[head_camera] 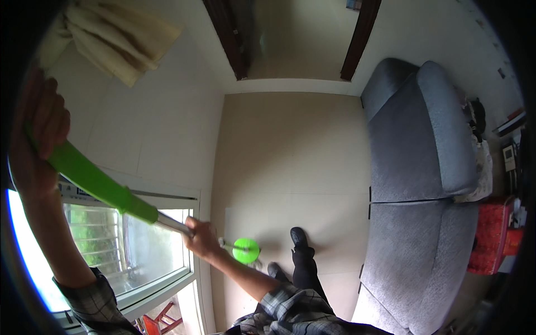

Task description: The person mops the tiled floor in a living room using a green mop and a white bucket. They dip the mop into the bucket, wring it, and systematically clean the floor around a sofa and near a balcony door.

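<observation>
My left hand [49, 115] is high at the left edge, its fingers wrapped around the upper part of a green mop handle grip [98, 178]. Lower down, my right hand [205, 239] is closed around the metal mop pole [172, 225]. The pole runs down past my right hand to a round green mop head [246, 250] at floor level, just left of my feet. Some greyish mop strands show at the disc's lower edge. The very top of the grip is hidden behind my left hand.
A grey sofa [404, 153] lines the right side, with a red box [490, 238] beyond it. On the left are a framed window [125, 247] and a gathered cream curtain [121, 37]. Ahead, a dark-framed doorway [301, 42] opens past the tiled floor [289, 146].
</observation>
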`<state>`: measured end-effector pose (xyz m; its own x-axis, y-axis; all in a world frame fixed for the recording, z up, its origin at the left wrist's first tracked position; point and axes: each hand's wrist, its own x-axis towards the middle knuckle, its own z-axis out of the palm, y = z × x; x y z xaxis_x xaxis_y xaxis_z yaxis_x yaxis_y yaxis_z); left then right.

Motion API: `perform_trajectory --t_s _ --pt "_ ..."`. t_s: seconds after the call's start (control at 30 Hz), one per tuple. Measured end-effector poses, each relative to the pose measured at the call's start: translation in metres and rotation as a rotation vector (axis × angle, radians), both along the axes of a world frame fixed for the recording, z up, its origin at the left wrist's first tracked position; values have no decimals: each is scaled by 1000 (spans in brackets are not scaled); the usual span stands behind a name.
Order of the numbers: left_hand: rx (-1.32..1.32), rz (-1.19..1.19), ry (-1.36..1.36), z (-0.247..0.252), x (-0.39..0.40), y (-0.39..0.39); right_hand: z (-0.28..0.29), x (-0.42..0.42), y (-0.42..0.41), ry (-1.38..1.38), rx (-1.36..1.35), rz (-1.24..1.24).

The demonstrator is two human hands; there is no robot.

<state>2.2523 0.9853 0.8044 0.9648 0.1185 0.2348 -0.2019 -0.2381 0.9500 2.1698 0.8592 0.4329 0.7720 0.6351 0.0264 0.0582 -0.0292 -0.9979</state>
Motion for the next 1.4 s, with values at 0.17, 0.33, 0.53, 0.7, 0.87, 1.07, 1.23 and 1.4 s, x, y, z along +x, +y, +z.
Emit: perform_trajectory --t_s 0.17,0.33,0.53,0.7,0.87,1.07,1.23,1.4 --pt "-121 280 -278 -51 81 -32 -24 156 -8 -87 -159 -75" --pt "-31 82 -376 -155 125 -55 -112 300 -23 -167 -235 -181" --pt "38 232 -415 -185 170 -65 -144 363 -22 -247 -255 -384" --pt "44 206 -344 -180 159 -74 -155 336 -35 -228 -231 -468" --pt "-51 276 -254 -159 117 -53 -148 232 -47 -183 -194 -495" --pt "-207 516 -197 -172 34 -79 -161 57 -77 -104 -147 -440" --pt "-232 329 -30 -233 -62 -93 -172 -94 -121 88 -253 -223" --pt "-158 445 225 -265 -104 -181 -193 -206 -164 432 -281 -58"
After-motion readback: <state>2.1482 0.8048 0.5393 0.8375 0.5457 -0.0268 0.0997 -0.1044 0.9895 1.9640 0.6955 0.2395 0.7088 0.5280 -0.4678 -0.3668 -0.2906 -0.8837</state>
